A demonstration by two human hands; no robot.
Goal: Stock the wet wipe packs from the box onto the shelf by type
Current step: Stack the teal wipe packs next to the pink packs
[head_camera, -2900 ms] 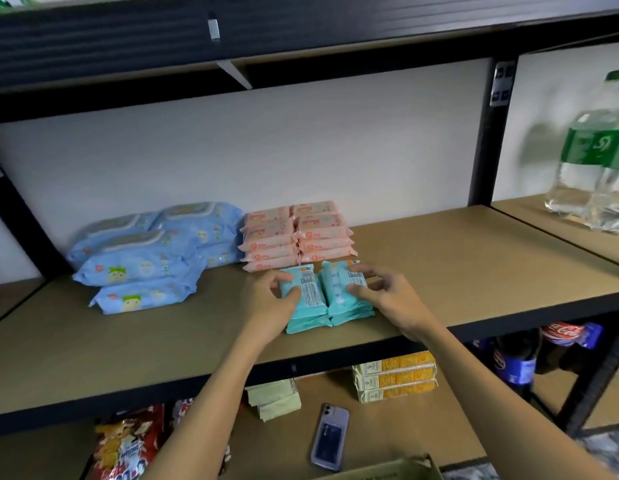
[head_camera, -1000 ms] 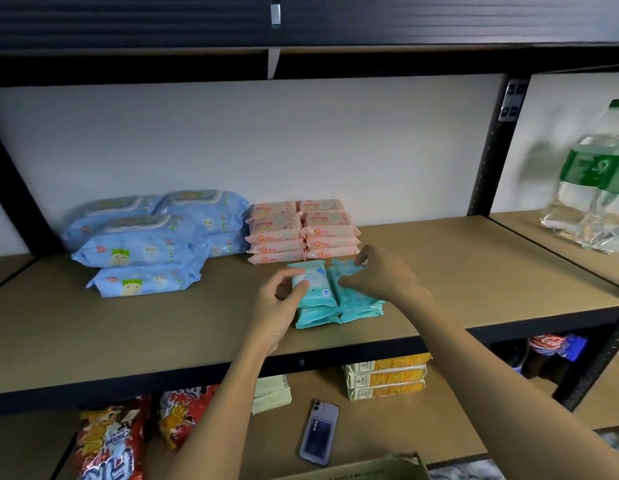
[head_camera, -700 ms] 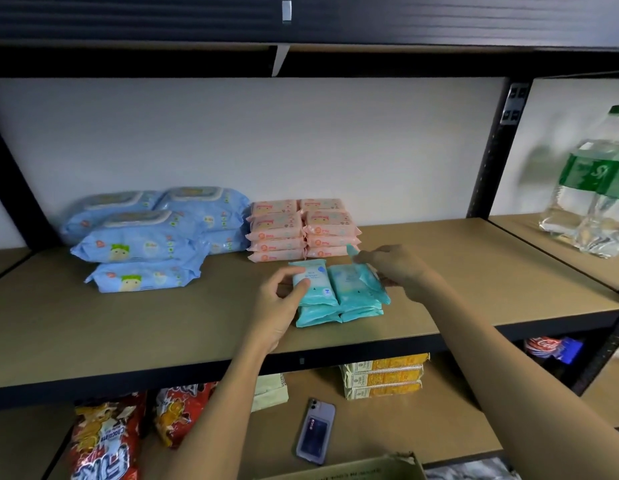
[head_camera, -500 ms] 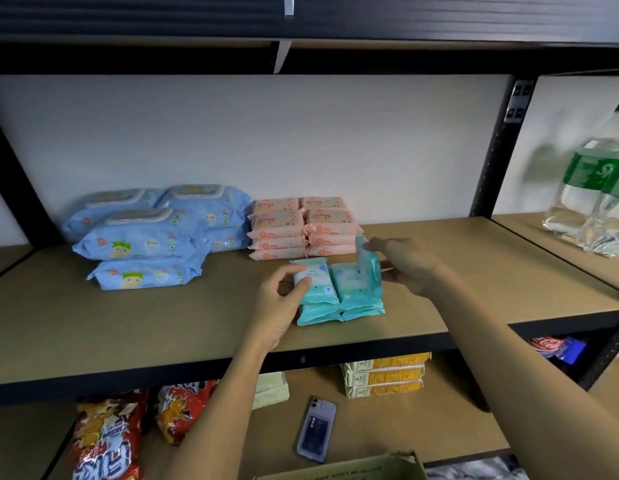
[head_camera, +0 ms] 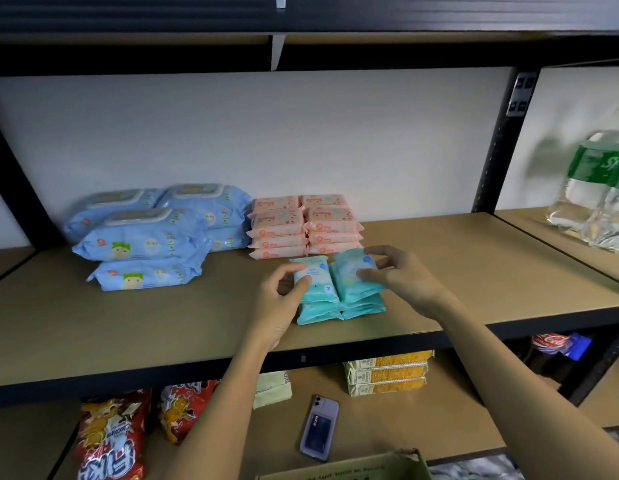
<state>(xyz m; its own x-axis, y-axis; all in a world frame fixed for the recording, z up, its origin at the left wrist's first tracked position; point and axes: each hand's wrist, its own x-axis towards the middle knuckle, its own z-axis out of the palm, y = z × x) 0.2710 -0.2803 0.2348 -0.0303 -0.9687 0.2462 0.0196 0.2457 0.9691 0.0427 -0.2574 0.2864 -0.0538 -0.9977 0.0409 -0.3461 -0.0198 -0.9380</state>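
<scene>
Two short stacks of teal wipe packs [head_camera: 339,299] sit side by side near the front of the brown shelf [head_camera: 474,271]. My left hand [head_camera: 284,299] grips the top pack of the left stack [head_camera: 315,275] between thumb and fingers. My right hand [head_camera: 398,275] grips the top pack of the right stack [head_camera: 351,271], which lies slightly tilted on its stack. Behind them are two stacks of pink packs [head_camera: 304,225], and to the left several large blue packs [head_camera: 152,233]. The cardboard box's rim [head_camera: 349,467] shows at the bottom edge.
A large clear bottle with a green label [head_camera: 599,181] stands on the neighbouring shelf at right, past a black upright [head_camera: 505,143]. The lower shelf holds red snack bags [head_camera: 110,438], yellow boxes [head_camera: 387,372], a phone [head_camera: 318,427] and a pale packet [head_camera: 271,388].
My right hand lifted the top right teal pack, stood it on edge half a second ago, and has now laid it flat on its stack. My left hand stayed on the left stack.
</scene>
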